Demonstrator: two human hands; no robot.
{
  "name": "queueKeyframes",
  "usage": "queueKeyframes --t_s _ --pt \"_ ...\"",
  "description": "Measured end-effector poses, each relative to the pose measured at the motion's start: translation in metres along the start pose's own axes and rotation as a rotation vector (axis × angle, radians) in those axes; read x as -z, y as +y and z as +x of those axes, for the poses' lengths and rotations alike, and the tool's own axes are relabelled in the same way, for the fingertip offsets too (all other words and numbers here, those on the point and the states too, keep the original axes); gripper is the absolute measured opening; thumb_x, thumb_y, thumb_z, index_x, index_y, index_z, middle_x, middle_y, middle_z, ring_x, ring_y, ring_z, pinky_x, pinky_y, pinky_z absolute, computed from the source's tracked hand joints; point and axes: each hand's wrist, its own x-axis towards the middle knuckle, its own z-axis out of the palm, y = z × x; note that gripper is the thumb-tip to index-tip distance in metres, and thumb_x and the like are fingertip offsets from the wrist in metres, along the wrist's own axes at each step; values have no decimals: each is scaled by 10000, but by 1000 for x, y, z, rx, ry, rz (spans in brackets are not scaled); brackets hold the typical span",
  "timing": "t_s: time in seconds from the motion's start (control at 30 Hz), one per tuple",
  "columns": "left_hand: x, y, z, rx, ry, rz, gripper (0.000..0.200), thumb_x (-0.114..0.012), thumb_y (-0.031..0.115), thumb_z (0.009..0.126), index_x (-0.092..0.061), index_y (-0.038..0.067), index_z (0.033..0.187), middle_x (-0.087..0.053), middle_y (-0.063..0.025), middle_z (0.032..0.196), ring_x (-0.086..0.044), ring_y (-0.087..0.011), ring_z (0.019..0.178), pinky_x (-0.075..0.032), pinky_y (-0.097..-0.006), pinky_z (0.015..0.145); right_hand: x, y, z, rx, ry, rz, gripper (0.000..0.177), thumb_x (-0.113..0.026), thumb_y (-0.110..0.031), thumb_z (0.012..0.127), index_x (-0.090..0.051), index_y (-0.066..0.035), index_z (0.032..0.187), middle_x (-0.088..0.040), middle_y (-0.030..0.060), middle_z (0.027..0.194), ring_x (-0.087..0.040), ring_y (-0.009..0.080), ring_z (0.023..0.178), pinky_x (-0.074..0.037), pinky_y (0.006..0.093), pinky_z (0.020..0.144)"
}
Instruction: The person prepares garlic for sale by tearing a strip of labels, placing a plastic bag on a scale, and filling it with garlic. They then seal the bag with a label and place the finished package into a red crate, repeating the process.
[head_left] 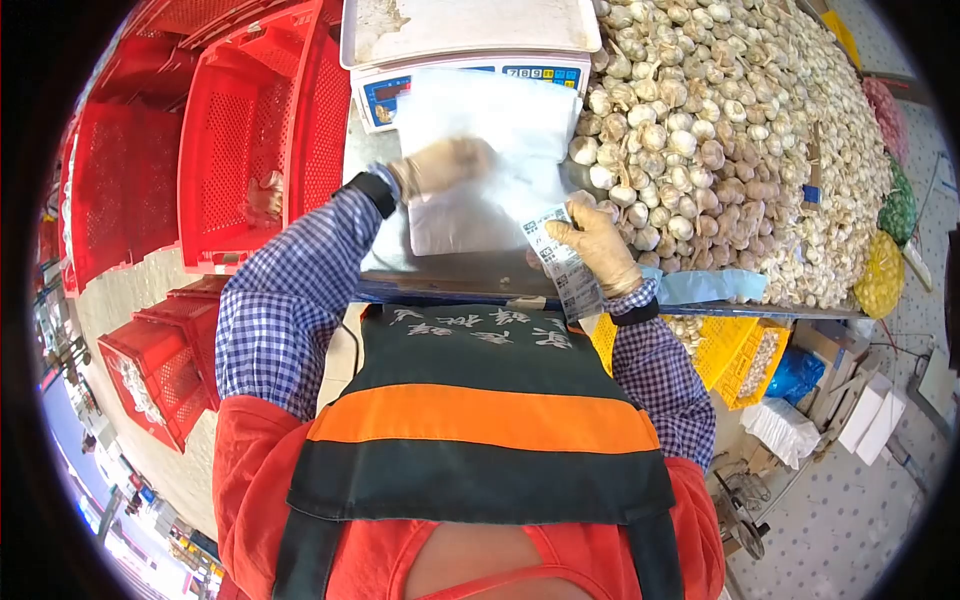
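Note:
My right hand [597,248], in a pale glove, pinches a strip of printed labels [572,272] with QR codes. The strip hangs down toward the apron. My left hand [445,166], also gloved, lies over thin whitish plastic bags [490,115] spread on the metal table [385,250]. Its fingers are smeared by motion, so their grip cannot be made out. The bags partly cover the front panel of a white digital scale [375,98]. A big pile of garlic bulbs [700,130] reaches close to my right hand.
Red plastic crates [240,150] stand at the left, with more red crates [165,360] lower down. A light blue strip [710,287] lies along the table edge at the right. Below it are yellow crates [745,360]. Net bags [880,275] sit beyond the pile's far right.

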Motion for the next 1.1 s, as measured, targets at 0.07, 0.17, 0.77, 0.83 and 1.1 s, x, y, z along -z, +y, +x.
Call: queueKeyframes --t_s 0.07,0.17,0.77,0.83,1.1 --pt "35 7 3 283 76 -428 270 -462 227 971 -608 9 1032 -636 -82 1013 -613 -226 895 -493 -331 793 -2 -1 6 -12 6 32 235 -552 -84 914 -581 51 1104 -652 116 865 -647 185 725 -542 294 607" --pt "86 38 7 453 478 -224 293 -511 256 958 -604 -16 1015 -666 -109 898 -632 -203 795 -497 -284 705 -13 -21 18 -63 11 -15 247 -555 -91 918 -579 61 1111 -650 153 810 -681 234 668 -576 318 512" --pt "-49 58 -19 7 84 108 246 -456 206 940 -529 114 1157 -581 -125 1074 -575 -279 980 -466 -392 853 16 -41 -13 -166 6 -840 448 -685 -402 791 -684 -7 1002 -684 164 903 -663 262 795 -505 347 755" --pt "-44 68 -18 102 116 -163 238 -461 209 939 -540 109 1140 -596 -134 1039 -582 -288 976 -471 -395 843 21 -32 -22 11 22 -666 389 -658 -334 836 -669 7 1026 -682 158 906 -663 257 796 -502 343 753" --pt "29 44 16 181 -111 29 304 -508 288 902 -628 39 1031 -648 -162 1032 -620 -309 944 -481 -391 867 -6 -19 -1 -66 -27 -54 234 -591 -125 884 -603 48 1041 -674 141 869 -668 198 761 -524 317 676"
